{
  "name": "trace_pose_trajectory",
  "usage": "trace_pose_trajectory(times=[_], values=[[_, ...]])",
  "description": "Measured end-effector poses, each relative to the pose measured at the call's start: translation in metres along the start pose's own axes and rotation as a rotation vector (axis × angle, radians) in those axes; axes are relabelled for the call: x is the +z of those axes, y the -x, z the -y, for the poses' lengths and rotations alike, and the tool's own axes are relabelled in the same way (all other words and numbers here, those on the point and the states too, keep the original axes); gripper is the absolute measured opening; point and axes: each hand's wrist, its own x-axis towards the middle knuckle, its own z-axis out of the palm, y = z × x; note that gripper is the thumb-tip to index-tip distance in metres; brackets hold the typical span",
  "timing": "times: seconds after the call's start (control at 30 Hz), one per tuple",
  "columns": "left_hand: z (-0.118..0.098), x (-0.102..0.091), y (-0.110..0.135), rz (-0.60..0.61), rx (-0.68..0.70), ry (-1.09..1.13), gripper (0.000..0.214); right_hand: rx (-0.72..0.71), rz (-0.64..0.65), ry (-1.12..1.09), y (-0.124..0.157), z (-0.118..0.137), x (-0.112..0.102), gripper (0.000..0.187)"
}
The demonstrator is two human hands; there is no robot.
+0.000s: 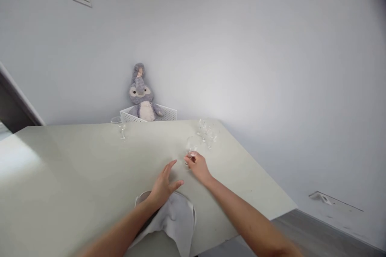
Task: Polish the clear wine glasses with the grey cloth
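Observation:
My right hand (pixel 197 166) is pinched around the stem of a clear stemmed glass (pixel 192 145) standing on the pale table (pixel 75 168). My left hand (pixel 163 185) hovers open beside it, fingers spread, holding nothing, just above a white cloth (pixel 177 219) lying at the table's near edge. A cluster of several more clear glasses (pixel 207 131) stands just beyond the held one. A single stemmed glass (pixel 118 125) stands apart at the far left of the table.
A grey plush elephant (pixel 141 95) sits in a white perforated basket (pixel 169 114) against the wall behind the table. The table's right edge runs diagonally, with grey floor (pixel 316 237) beyond it. A dark doorway (pixel 12 108) is at left.

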Motion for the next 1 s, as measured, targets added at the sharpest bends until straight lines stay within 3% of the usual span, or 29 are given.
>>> trace_pose_trajectory(times=[0.2, 0.33, 0.47, 0.8, 1.0], values=[[-0.008, -0.003, -0.002, 0.046, 0.032, -0.117, 0.044, 0.105, -0.194, 0.14, -0.004, -0.037, -0.068, 0.027], [-0.012, -0.005, -0.002, 0.056, 0.026, -0.138, 0.039, 0.159, -0.26, 0.187, -0.005, -0.055, -0.095, 0.029], [-0.011, -0.006, -0.002, 0.052, 0.039, -0.151, 0.036, 0.18, -0.284, 0.204, -0.011, -0.062, -0.103, 0.027], [-0.003, -0.005, -0.007, 0.031, 0.018, -0.077, 0.03, 0.215, -0.258, 0.164, -0.018, -0.065, -0.101, 0.027], [-0.001, -0.005, -0.012, -0.054, -0.101, 0.167, 0.034, 0.242, -0.356, 0.172, 0.007, -0.057, -0.104, 0.03]])
